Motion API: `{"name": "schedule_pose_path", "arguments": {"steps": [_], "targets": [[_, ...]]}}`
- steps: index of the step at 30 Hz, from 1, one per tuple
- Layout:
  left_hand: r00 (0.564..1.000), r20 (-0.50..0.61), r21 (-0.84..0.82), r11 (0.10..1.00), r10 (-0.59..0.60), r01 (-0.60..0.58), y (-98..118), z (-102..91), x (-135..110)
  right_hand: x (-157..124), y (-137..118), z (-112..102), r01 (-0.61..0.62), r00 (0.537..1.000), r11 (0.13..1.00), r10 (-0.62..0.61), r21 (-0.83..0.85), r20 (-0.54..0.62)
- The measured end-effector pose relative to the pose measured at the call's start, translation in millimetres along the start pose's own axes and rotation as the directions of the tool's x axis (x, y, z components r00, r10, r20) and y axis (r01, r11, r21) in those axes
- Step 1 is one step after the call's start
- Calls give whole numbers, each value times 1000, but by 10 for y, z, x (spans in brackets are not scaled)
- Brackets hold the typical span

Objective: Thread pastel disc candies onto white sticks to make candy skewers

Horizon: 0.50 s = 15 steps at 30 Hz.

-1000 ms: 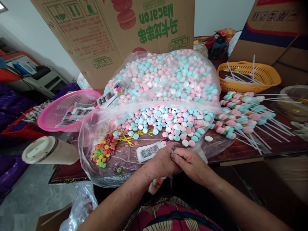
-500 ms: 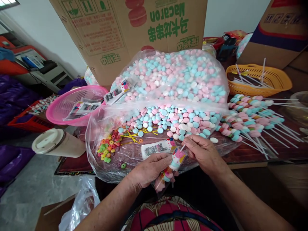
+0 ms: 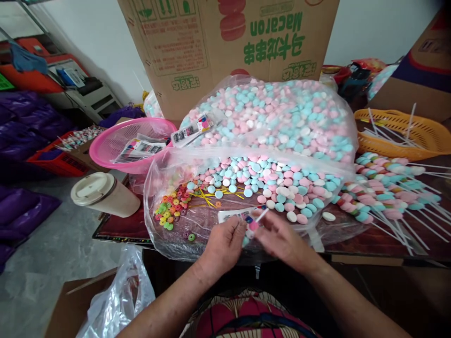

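My left hand is closed on a candy skewer in a printed clear bag, held at the table's front edge. The skewer's white stick pokes out of the bag's top. At the bag's right side, the fingers of my right hand are curled against it, slightly blurred. Most of the wrapped candy is hidden behind my hands. Just behind my left hand lies a stack of printed bags. Loose pink, blue and white candies spread from a large clear plastic bag beyond.
Ring candies and yellow twist ties lie left of centre. A lidded cup stands near a pink basket. Finished skewers are piled right, before a yellow basket. Behind rises a cardboard box.
The bagged skewer has come up and turned in my hands, its stick now tilted right. My right hand has shifted from the stick down to the bag's side. The camera view has swung left.
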<state>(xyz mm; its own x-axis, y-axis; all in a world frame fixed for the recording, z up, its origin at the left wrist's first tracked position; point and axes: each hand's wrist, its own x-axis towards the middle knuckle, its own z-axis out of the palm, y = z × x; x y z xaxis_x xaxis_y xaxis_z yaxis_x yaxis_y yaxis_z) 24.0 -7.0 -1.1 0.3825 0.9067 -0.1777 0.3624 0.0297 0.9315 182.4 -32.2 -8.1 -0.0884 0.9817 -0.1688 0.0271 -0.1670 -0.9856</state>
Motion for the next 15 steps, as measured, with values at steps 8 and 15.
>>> {"name": "schedule_pose_path", "arguments": {"steps": [8,15], "targets": [[871,484,-415,856,-79,308,-96,-204,57,49,1,186,209,975,855,-219,-475,34],[814,491,0,934,-311,357,-39,-398,139,182,-335,-10,501,632,74,-712,-862,306]]}}
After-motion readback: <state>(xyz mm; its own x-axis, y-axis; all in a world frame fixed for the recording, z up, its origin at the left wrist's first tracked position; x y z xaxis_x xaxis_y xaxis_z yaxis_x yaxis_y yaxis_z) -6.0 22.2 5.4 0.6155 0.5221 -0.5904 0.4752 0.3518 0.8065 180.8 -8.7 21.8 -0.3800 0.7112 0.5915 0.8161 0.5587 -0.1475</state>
